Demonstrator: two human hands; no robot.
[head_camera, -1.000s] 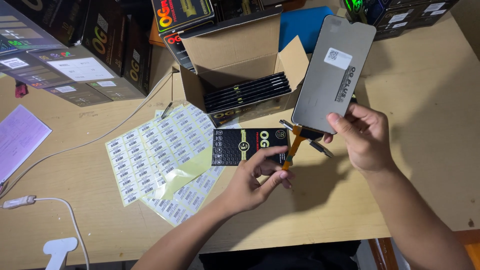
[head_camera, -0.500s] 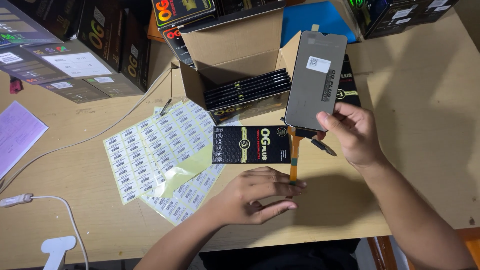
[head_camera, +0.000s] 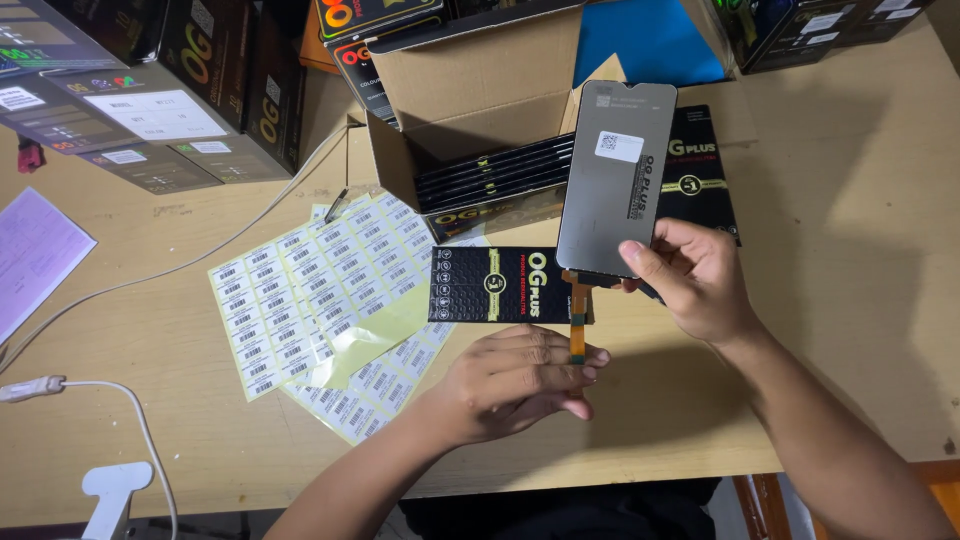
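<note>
We are pinching the lower edge of a grey phone screen panel (head_camera: 615, 180) between the thumb and fingers (head_camera: 640, 265) of our right hand (head_camera: 700, 285). The panel is standing nearly upright above the surface (head_camera: 850, 300), its long axis running top to bottom and leaning slightly right, its labelled back facing us. Its orange ribbon cable (head_camera: 577, 320) is hanging down from the bottom edge and reaching the fingers of our left hand (head_camera: 520, 380), which are lying loosely curled together; we cannot tell whether they are gripping the cable's tip. The panel's lower right corner is hiding behind our right hand. Just left of the cable a flat black package (head_camera: 500, 285) is lying on the surface, with yellow-backed sheets of barcode stickers (head_camera: 310, 290) beyond it. Behind the panel an open cardboard box (head_camera: 470, 90) is holding more flat black packages on edge.
</note>
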